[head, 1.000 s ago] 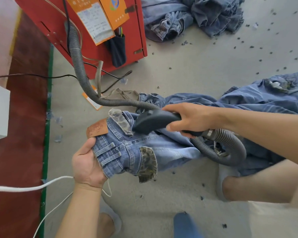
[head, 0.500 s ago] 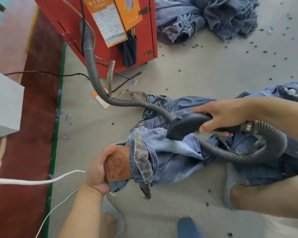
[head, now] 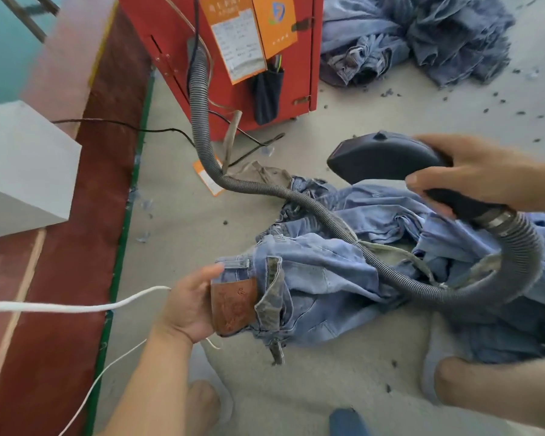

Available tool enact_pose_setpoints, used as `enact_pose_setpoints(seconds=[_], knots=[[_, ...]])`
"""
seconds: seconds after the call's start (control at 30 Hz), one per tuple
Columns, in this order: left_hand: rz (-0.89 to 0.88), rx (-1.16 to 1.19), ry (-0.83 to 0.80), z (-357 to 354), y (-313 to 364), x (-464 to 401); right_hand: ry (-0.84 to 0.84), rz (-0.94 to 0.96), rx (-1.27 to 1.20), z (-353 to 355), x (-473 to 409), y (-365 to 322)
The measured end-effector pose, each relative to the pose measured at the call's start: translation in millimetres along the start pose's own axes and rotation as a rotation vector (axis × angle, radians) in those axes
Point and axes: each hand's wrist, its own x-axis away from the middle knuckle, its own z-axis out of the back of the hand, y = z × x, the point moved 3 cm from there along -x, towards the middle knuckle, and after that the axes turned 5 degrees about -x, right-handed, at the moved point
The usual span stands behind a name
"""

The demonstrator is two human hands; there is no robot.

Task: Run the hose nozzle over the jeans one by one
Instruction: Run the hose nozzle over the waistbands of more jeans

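Gripping the dark nozzle [head: 387, 158] by its handle, the right hand [head: 472, 174] has fingers wrapped round the neck, with the flared mouth pointing left and hanging in the air, clear above the denim. Down at the lower left, the left hand [head: 192, 305] pinches the waistband of the jeans [head: 321, 278], thumb on top near the belt loop, fingers underneath by the brown leather patch [head: 233, 305]. That pair lies crumpled on the concrete floor [head: 343, 379], legs trailing off to the right under the person's knee.

Out from the handle, the ribbed grey hose [head: 343, 231] loops down, crosses right over the jeans and climbs back to the red machine [head: 233, 58]. A white cord [head: 76, 306] runs in from the left edge toward the left wrist, a white box [head: 22, 165] sits at the far left, and another heap of jeans [head: 416, 36] lies beside the machine at the top.

The risk here, as I read it: that hose lies across the very garment being worked. Lift or tug the waistband and the fabric could drag the loop, jerking the nozzle off line. The bunched folds are another worry; a pass over them as they lie would likely miss the hidden cloth. Loose scraps on the floor could also cling back onto the denim.
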Motion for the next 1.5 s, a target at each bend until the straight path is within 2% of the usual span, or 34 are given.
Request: enact_pose_setpoints(seconds=[0.13, 0.27, 0.4, 0.53, 0.6, 0.67, 0.7, 0.73, 0.83, 0.87, 0.9, 0.93, 1.0, 1.03, 1.07, 1.1, 1.17, 1.27, 1.37, 1.43, 1.5], knots=[[0.003, 0.125, 0.206, 13.4, -15.1, 3.9, -0.152, -0.141, 0.214, 11.1, 1.6, 13.8], [-0.102, 0.151, 0.195, 23.0, -9.3, 8.2, -0.336, -0.207, 0.474, -20.6, 3.0, 28.3], [-0.092, 0.128, 0.203, 23.1, -10.5, 11.2, -0.425, -0.119, 0.547, -66.8, -8.2, 19.4], [-0.021, 0.034, 0.165, 17.9, -12.2, 11.2, -0.38, 0.004, 0.376, -101.1, -14.9, -4.0], [0.024, -0.002, 0.116, 8.1, -12.5, 10.7, -0.228, 0.074, 0.273, -95.7, -17.2, -19.6], [0.135, -0.011, -0.008, -9.7, -28.8, 8.9, -0.064, 0.136, 0.225, -74.8, -17.9, -32.3], [0.252, -0.082, -0.05, -21.6, -42.8, 9.8, -0.012, 0.151, 0.227, -61.9, -16.5, -36.2], [0.385, -0.258, -0.108, -31.9, -61.5, 9.6, 0.024, 0.153, 0.251, -48.9, -14.0, -38.0], [0.756, -1.186, -0.553, -40.4, -120.5, 5.4, 0.048, 0.086, 0.359, -17.3, -6.1, -31.5], [0.807, -1.44, -0.606, -28.1, -133.8, 1.0, 0.029, 0.049, 0.396, -12.9, -4.2, -27.0], [0.835, -1.585, -0.544, -16.0, -138.0, -4.2, 0.001, 0.02, 0.436, -11.9, -3.5, -22.0], [0.822, -1.656, -0.367, -0.8, -136.7, -11.3, -0.036, 0.004, 0.468, -14.5, -3.1, -16.7], [0.699, -1.525, 0.145, 31.5, -131.0, -28.5, -0.113, 0.007, 0.519, -25.7, -4.6, -6.6], [0.64, -1.32, 0.367, 43.0, -130.8, -35.5, -0.146, 0.018, 0.551, -33.4, -5.2, -2.8], [0.602, -1.025, 0.517, 49.1, -135.1, -43.1, -0.182, 0.029, 0.583, -41.9, -5.1, 0.0], [0.586, -0.706, 0.585, 45.6, -141.0, -48.6, -0.22, 0.037, 0.602, -50.4, -4.6, 2.2], [0.561, -0.25, 0.628, 28.4, -152.2, -59.2, -0.283, 0.038, 0.618, -64.3, -2.4, 6.4], [0.479, 0.137, 0.706, 28.2, -163.2, -72.1, -0.325, 0.02, 0.641, -77.7, 0.7, 13.1], [0.408, 0.249, 0.712, 25.6, -135.6, -80.5, -0.318, 0.009, 0.639, -77.0, 0.8, 17.1], [0.209, 0.279, 0.629, 21.8, -105.7, -84.6, -0.287, 0.006, 0.612, -68.4, 0.0, 15.3], [-0.077, 0.347, 0.447, 14.1, -71.0, -77.1, -0.211, -0.01, 0.597, -55.4, -2.1, 14.4]])
